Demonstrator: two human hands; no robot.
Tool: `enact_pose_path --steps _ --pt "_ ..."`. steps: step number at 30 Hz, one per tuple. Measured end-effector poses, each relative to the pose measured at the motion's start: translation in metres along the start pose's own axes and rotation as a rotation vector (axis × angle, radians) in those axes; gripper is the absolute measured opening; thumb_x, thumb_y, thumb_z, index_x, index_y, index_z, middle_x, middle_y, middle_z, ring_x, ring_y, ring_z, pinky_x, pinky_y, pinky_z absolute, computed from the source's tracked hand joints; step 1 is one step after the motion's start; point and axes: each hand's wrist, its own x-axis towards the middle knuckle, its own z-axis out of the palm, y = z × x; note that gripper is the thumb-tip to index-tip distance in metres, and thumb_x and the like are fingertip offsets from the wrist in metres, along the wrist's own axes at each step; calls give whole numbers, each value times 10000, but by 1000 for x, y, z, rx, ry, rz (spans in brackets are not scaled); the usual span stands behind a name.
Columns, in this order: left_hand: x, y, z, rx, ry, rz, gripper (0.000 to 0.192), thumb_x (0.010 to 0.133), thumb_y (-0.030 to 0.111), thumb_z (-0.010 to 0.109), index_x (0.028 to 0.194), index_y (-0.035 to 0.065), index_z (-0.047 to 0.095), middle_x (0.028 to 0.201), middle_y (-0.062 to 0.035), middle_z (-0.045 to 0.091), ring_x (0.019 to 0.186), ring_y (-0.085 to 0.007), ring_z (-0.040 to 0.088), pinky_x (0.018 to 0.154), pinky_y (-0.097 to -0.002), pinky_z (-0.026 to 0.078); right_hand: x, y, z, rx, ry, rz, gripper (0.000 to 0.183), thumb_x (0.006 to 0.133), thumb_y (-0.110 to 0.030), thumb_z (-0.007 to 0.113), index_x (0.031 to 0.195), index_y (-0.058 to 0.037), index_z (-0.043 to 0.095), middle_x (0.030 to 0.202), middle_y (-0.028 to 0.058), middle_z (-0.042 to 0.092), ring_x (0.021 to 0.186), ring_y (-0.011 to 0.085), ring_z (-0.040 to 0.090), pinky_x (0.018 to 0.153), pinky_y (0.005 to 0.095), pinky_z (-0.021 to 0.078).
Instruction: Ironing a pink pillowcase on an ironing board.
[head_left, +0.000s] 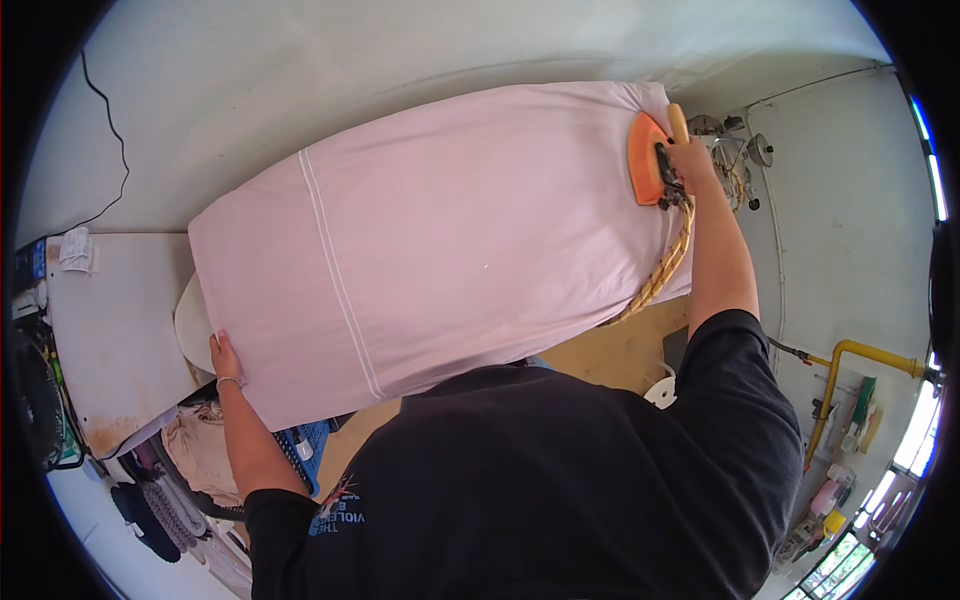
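Observation:
A pink cloth (442, 217) with two white stripes near its left end is spread over an ironing board, whose pale tip (193, 322) sticks out at the left. At the cloth's left edge, my left hand (227, 361) grips the border between its fingers. At the far right end, my right hand (691, 163) is closed around the tan handle of an iron (646, 161) with an orange base. The iron rests on the cloth, its yellow braided hose (664, 274) hanging down past the board's near edge. Some wrinkles show around the iron and along the near side.
A wall (375, 67) runs close behind the board. To the left stands a white table (124, 322) with stained corners. Below my left arm are a blue plastic basket (315, 450) and a heap of beige fabric (201, 446). A yellow pipe (874, 356) runs along the right wall.

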Motion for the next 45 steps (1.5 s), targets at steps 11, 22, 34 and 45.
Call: enact_pose_path --steps 11,22,34,45 --pt "39 66 1 47 -37 142 609 931 490 475 1091 -74 638 1079 -242 662 1032 -354 625 910 -414 458 -79 -52 -11 -524 45 -328 397 802 -178 582 1174 -44 619 954 192 678 852 317 668 755 397 511" --pt "162 113 34 4 -165 124 661 888 565 565 1113 -51 648 1102 -221 670 1045 -322 631 915 -377 466 -389 -258 172 -762 -1234 -871 423 823 -271 592 1240 -202 596 1015 82 673 957 269 647 808 411 507" --pt "159 106 42 -671 -451 -243 542 929 390 610 1299 3 524 1202 -132 626 1072 -246 596 945 -365 460 -300 -345 358 -457 -590 -836 277 875 -181 563 1096 -65 684 1094 156 685 1023 305 664 846 424 525" --pt "156 101 27 -35 -91 -126 465 954 327 559 1278 -6 534 1249 -143 610 1120 -248 586 978 -390 441 30 -147 95 -364 -78 -262 306 835 -193 581 1095 -56 663 805 128 668 626 226 637 556 367 508"
